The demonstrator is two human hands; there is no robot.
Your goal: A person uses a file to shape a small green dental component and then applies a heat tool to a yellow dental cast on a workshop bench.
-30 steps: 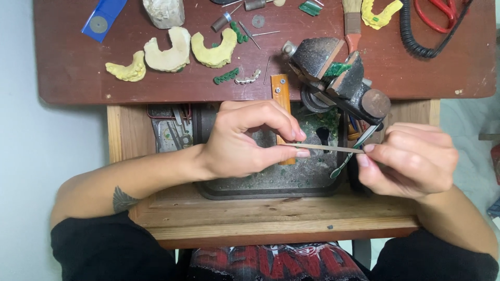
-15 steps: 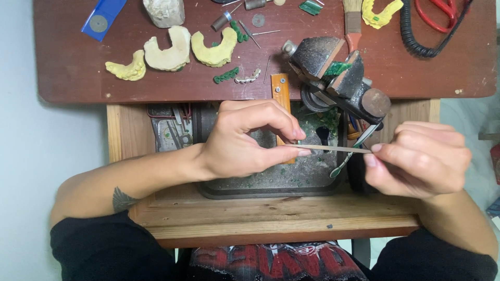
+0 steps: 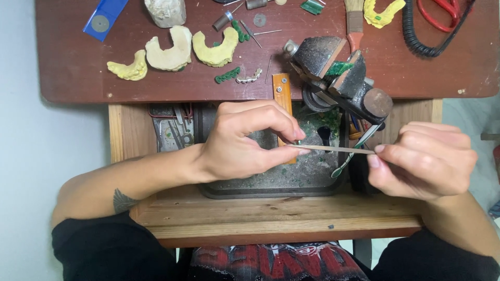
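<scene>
At far left on the dark red-brown benchtop (image 3: 67, 62) lies a flat blue card (image 3: 104, 18) carrying a small grey disc. Next to it sit three horseshoe-shaped dental casts: a small yellow cast (image 3: 127, 67), a pale cream cast (image 3: 169, 49) and a yellow cast (image 3: 216, 49), all with a matte, chalky surface. A rough white stone block (image 3: 165, 10) stands above them at the top edge.

Below the benchtop, an unfinished wooden drawer frame (image 3: 271, 211) holds a dark metal tray (image 3: 271, 182) dusted with green shavings.

The left hand (image 3: 245, 143) is above the tray, its thumb and fingers pinched shut on the left end of a thin, straight metal file (image 3: 333, 149). The file runs level between both hands over the tray. What the fingertips grip beside the file cannot be told.

Behind the file, an orange wooden bench pin (image 3: 281, 99) projects from the bench edge. To its right, a dark cast-metal bench vise (image 3: 338, 78) with a rough, worn finish clamps a green piece. A slim spatula tool (image 3: 351, 156) leans under the file.

The right hand (image 3: 422, 158) is curled closed, thumb and forefinger grasping the right end of the file.

At top right lie a coiled black cord (image 3: 416, 31) and red-handled scissors (image 3: 458, 10).
</scene>
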